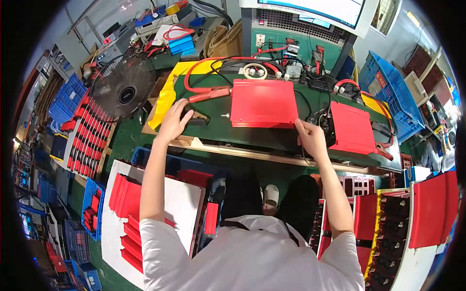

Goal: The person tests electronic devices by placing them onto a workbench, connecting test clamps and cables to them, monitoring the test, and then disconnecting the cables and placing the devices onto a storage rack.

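A red box [264, 103] lies on the green bench [218, 133], wearer's 12 o'clock | Left hand [174, 121], box's 9 o'clock: fingers curl round a black clamp [199, 119] | Right hand [311, 139], box's 4 o'clock: fingertips touch its corner, whether gripping cannot be told | Red clamp [209, 95] meets box's 9 o'clock edge

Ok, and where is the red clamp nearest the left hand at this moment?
In the head view, left of centre: the red clamp is at the green bench, between the left hand and the left side of the middle red box.
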`<action>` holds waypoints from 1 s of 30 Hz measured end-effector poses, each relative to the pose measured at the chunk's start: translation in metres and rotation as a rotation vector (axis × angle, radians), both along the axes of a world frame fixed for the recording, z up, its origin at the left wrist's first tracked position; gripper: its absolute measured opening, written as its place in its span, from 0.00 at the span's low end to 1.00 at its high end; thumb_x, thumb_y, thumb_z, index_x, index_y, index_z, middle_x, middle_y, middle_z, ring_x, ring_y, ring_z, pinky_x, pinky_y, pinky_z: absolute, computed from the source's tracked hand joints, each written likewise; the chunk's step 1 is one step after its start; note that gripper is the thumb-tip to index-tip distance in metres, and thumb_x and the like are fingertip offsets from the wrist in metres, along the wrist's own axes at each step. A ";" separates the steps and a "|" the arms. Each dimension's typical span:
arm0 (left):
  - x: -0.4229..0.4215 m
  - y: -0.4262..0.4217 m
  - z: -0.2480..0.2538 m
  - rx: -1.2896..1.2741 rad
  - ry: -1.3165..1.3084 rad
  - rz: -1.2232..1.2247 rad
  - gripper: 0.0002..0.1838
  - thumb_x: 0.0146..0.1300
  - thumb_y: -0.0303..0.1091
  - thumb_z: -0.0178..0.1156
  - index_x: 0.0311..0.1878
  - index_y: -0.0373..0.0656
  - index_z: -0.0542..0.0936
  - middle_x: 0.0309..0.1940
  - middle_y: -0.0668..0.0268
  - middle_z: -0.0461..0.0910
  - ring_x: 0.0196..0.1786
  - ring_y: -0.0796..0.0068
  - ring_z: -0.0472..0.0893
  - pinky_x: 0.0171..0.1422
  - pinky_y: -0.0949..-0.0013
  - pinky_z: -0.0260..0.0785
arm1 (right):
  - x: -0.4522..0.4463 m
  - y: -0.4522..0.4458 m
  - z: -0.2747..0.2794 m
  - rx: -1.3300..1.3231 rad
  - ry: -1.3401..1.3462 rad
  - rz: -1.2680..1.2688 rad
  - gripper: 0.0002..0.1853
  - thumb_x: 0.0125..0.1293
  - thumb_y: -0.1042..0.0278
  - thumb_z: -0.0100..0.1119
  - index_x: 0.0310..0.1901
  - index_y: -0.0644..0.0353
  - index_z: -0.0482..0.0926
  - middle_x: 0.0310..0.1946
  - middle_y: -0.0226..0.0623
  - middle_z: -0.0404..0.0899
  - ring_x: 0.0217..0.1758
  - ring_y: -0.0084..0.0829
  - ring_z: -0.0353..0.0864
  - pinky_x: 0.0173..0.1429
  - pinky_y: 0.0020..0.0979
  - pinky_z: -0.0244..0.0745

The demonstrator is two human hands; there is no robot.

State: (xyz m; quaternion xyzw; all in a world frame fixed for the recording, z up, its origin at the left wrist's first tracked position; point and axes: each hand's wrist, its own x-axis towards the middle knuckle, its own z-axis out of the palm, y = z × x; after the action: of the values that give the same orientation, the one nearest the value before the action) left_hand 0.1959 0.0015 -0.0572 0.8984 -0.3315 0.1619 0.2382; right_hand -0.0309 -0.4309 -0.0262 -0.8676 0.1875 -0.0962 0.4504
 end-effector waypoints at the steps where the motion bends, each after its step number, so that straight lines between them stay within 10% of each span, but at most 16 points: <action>1: -0.004 -0.002 -0.001 0.019 -0.029 0.007 0.25 0.80 0.47 0.58 0.67 0.36 0.78 0.70 0.50 0.77 0.75 0.49 0.74 0.79 0.54 0.65 | 0.000 0.000 0.001 -0.003 0.008 -0.001 0.23 0.80 0.44 0.59 0.63 0.51 0.88 0.17 0.34 0.82 0.25 0.19 0.81 0.37 0.30 0.76; 16: -0.016 -0.039 0.011 -0.035 -0.288 0.091 0.19 0.73 0.46 0.62 0.35 0.38 0.83 0.33 0.53 0.84 0.42 0.50 0.84 0.50 0.51 0.78 | -0.005 -0.031 -0.013 -0.620 0.040 -0.110 0.31 0.73 0.58 0.64 0.72 0.64 0.73 0.35 0.64 0.88 0.42 0.65 0.89 0.50 0.58 0.85; 29: -0.030 -0.064 0.026 0.038 -0.200 0.073 0.21 0.77 0.47 0.59 0.39 0.38 0.86 0.39 0.55 0.87 0.49 0.53 0.86 0.57 0.53 0.78 | 0.001 -0.021 -0.011 -0.403 -0.294 -0.122 0.20 0.76 0.66 0.62 0.66 0.59 0.74 0.38 0.62 0.88 0.41 0.67 0.87 0.44 0.58 0.82; 30: -0.028 -0.063 0.026 0.035 -0.196 0.073 0.20 0.77 0.47 0.59 0.39 0.38 0.86 0.39 0.55 0.87 0.49 0.53 0.86 0.57 0.53 0.78 | 0.002 -0.021 -0.007 -0.248 -0.274 -0.105 0.22 0.77 0.67 0.62 0.69 0.57 0.72 0.35 0.52 0.88 0.33 0.55 0.90 0.37 0.49 0.81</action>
State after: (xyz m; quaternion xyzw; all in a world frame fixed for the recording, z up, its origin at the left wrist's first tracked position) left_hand 0.1679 -0.0614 -0.0310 0.8937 -0.3232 0.2516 0.1828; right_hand -0.0293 -0.4519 -0.0329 -0.8843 0.1562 -0.2591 0.3556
